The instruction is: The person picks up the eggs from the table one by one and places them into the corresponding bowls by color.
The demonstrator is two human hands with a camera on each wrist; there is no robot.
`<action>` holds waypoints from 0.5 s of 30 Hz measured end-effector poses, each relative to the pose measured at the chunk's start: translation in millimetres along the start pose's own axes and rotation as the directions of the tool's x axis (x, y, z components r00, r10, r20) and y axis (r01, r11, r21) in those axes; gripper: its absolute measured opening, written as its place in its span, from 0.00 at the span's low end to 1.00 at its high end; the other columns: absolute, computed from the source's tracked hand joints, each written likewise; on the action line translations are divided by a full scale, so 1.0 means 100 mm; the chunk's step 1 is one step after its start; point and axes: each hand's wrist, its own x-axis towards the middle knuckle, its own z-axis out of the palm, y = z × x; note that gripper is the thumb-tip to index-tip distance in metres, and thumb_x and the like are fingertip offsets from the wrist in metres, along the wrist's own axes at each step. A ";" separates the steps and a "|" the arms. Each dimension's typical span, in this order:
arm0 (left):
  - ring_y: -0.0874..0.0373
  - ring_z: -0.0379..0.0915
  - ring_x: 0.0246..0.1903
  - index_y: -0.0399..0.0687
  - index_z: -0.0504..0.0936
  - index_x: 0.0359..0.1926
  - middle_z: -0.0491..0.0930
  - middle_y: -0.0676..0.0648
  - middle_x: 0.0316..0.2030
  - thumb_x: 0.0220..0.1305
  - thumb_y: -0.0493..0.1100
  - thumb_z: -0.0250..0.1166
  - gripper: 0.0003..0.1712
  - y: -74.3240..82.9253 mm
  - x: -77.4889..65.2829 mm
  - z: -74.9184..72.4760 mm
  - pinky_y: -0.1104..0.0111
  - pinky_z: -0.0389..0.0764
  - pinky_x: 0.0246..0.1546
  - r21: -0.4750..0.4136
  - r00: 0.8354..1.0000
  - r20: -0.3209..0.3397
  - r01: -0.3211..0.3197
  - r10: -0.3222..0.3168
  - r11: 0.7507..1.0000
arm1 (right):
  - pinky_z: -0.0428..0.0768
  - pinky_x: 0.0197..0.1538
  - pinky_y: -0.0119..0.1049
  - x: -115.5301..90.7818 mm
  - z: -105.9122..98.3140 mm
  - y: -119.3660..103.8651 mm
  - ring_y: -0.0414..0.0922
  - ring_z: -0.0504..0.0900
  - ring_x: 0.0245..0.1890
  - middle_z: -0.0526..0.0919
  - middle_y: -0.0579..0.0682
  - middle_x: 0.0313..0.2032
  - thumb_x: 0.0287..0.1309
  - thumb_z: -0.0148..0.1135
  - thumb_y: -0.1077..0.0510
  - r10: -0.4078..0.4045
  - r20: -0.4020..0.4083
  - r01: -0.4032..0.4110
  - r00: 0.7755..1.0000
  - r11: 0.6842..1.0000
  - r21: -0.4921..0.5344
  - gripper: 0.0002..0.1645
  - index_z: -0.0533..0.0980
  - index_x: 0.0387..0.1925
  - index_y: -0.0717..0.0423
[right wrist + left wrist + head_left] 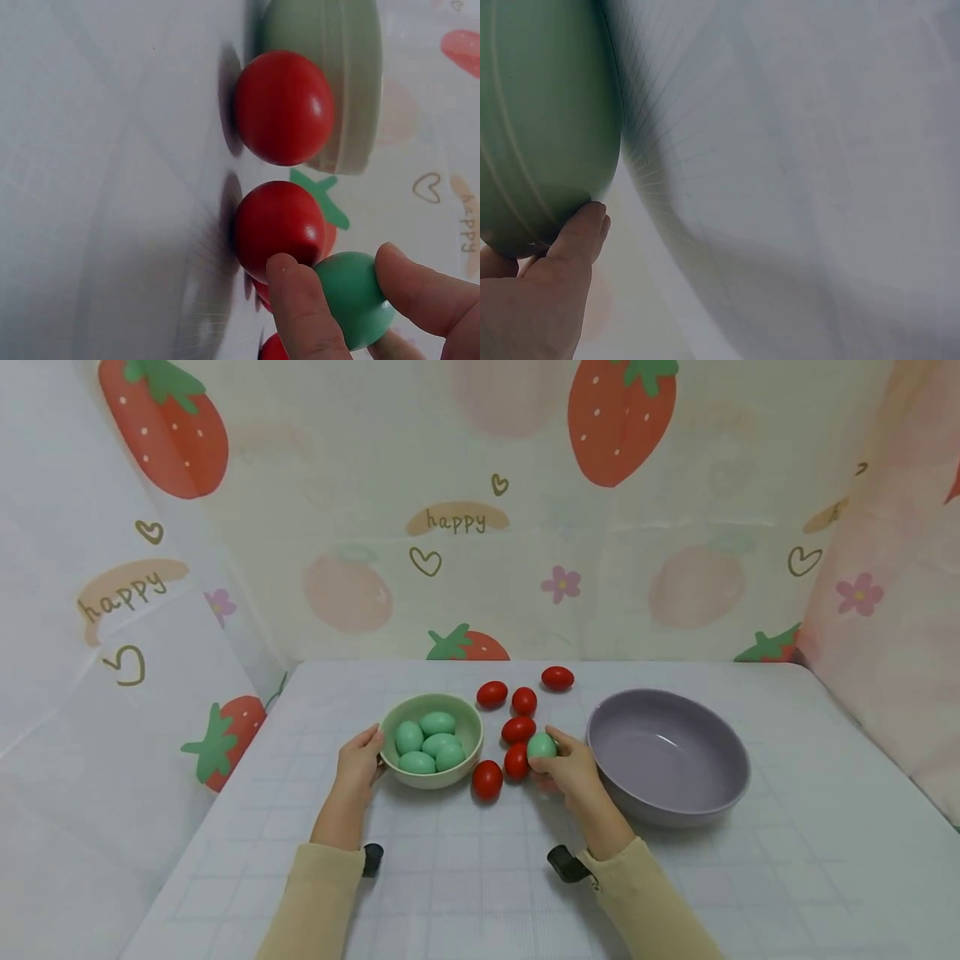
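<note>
My left hand [358, 766] grips the left rim of a light green bowl [431, 782], thumb on the rim and fingers beneath. Several green eggs [438, 723] lie heaped in that bowl. Between thumb and fingers, my right hand [573, 768] pinches another green egg [542, 746], right of the bowl among the red eggs. The left wrist view has the outer wall of the bowl [555, 112] close up, with the left hand [547, 292] at its edge. Seen from the right wrist, the pinched green egg [354, 300] sits beside a red egg [277, 225].
Several red eggs [487, 781] are scattered on the white table [450, 877] between the bowls. A larger purple bowl [667, 760] stands to the right, close to my right wrist. Behind the table hangs a strawberry-print cloth [465, 593].
</note>
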 end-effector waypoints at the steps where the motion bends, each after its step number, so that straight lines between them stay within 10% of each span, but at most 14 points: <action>1: 0.47 0.54 0.69 0.38 0.54 0.74 0.54 0.38 0.72 0.78 0.41 0.43 0.28 0.00 0.00 0.00 0.58 0.61 0.66 -0.001 1.000 0.001 0.000 0.000 1.000 | 0.83 0.42 0.41 0.00 0.00 0.00 0.50 0.83 0.36 0.66 0.64 0.66 0.59 0.63 0.70 0.002 -0.002 -0.002 1.000 1.000 -0.001 0.41 0.61 0.72 0.55; 15: 0.48 0.55 0.69 0.37 0.55 0.73 0.55 0.37 0.72 0.78 0.40 0.44 0.28 -0.01 0.01 -0.01 0.58 0.62 0.66 -0.022 1.000 -0.013 0.006 -0.007 1.000 | 0.83 0.33 0.35 -0.05 0.00 -0.08 0.45 0.83 0.30 0.67 0.67 0.65 0.57 0.63 0.72 -0.036 -0.005 0.036 0.999 0.999 0.026 0.41 0.61 0.71 0.58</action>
